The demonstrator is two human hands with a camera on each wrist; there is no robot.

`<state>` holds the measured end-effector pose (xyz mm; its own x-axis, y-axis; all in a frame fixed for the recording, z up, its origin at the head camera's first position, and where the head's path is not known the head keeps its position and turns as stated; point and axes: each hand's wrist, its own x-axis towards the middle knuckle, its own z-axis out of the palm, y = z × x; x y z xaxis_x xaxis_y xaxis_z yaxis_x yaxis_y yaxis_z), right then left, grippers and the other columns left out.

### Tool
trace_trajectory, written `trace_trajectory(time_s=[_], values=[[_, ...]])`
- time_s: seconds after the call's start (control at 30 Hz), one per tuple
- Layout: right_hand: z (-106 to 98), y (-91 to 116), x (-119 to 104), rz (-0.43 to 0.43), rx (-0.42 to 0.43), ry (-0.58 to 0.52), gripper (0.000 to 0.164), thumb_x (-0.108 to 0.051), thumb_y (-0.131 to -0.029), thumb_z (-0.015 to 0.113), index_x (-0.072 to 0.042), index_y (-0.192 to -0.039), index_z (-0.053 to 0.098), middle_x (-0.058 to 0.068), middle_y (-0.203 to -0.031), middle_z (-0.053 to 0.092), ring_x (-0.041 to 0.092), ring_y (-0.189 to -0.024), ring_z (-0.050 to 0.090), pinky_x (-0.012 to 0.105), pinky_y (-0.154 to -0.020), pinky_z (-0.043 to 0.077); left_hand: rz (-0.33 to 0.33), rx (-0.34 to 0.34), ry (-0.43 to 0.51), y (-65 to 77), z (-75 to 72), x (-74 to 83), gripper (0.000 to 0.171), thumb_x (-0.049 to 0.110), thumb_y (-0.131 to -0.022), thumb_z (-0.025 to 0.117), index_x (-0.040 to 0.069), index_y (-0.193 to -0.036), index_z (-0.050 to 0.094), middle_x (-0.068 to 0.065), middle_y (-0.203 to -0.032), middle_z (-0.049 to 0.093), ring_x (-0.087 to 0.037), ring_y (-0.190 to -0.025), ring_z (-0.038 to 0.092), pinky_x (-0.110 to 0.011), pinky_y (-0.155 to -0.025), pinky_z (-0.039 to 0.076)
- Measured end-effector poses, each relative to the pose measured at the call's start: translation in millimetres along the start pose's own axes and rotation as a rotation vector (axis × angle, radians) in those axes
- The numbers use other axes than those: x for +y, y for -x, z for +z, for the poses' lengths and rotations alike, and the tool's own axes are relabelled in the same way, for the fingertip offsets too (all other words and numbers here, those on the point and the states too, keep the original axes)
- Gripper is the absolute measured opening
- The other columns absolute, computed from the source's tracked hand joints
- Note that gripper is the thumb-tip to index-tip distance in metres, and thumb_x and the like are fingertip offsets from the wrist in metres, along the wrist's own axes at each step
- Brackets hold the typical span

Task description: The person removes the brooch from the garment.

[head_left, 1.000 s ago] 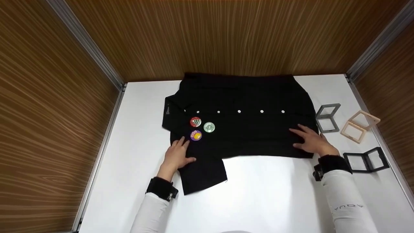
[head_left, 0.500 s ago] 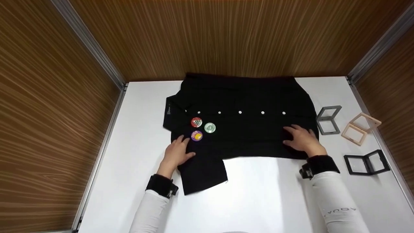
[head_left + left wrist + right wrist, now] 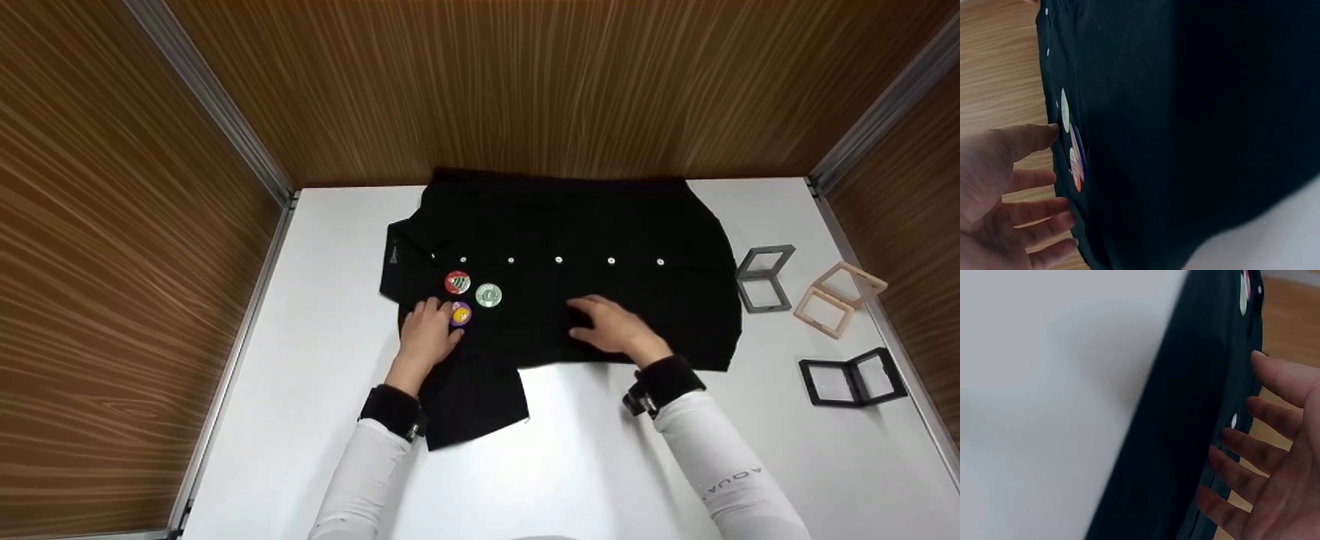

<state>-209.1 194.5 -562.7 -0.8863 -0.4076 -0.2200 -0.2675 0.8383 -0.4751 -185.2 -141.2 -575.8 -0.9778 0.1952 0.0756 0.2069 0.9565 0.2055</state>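
A black short-sleeved shirt (image 3: 570, 217) with white buttons lies flat on the white table, its collar to the left. Three round badges sit on its chest: a red badge (image 3: 457, 283), a pale green badge (image 3: 489, 295) and a purple badge (image 3: 460, 314) with a yellow picture. My left hand (image 3: 427, 337) is at the purple badge's left edge, its fingers loosely bent and holding nothing; the left wrist view shows the fingers (image 3: 1036, 211) spread. Over the shirt's lower front, my right hand (image 3: 611, 326) has relaxed fingers (image 3: 1258, 450) with nothing in them.
At the right side of the table (image 3: 262, 375) stand three opened display frames: a grey frame (image 3: 763, 296), a beige frame (image 3: 806, 322) and a black frame (image 3: 831, 404). Wood-grain panels (image 3: 525, 90) enclose the back and both sides.
My right hand has moved left across the shirt from near its hem. My left hand has shifted slightly up and right, up to the purple badge. The shirt stays in place.
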Motion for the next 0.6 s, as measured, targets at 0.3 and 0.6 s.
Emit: trace_trajectory(time_s=[0.3, 0.6], values=[[17, -13, -34, -0.071, 0.0, 0.0, 0.056, -0.03, -0.093, 0.067, -0.012, -0.143, 0.05, 0.014, -0.144, 0.047, 0.036, -0.13, 0.046, 0.057, -0.102, 0.04, 0.035, -0.015, 0.037, -6.7, 10.9, 4.3, 0.047, 0.03, -0.084, 0.078, 0.0, -0.118, 0.067, -0.019, -0.112, 0.059, -0.035, -0.102, 0.057, -0.048, -0.083, 0.051], [27, -23, -52, -0.08, -0.007, -0.028, 0.054, -0.03, -0.093, 0.067, -0.013, -0.143, 0.051, 0.012, -0.143, 0.049, 0.034, -0.131, 0.046, 0.053, -0.104, 0.039, 0.043, 0.046, 0.017, -13.3, 19.5, 6.5, 0.04, 0.031, -0.082, 0.08, 0.0, -0.105, 0.07, -0.018, -0.102, 0.06, -0.035, -0.094, 0.059, -0.048, -0.079, 0.052]])
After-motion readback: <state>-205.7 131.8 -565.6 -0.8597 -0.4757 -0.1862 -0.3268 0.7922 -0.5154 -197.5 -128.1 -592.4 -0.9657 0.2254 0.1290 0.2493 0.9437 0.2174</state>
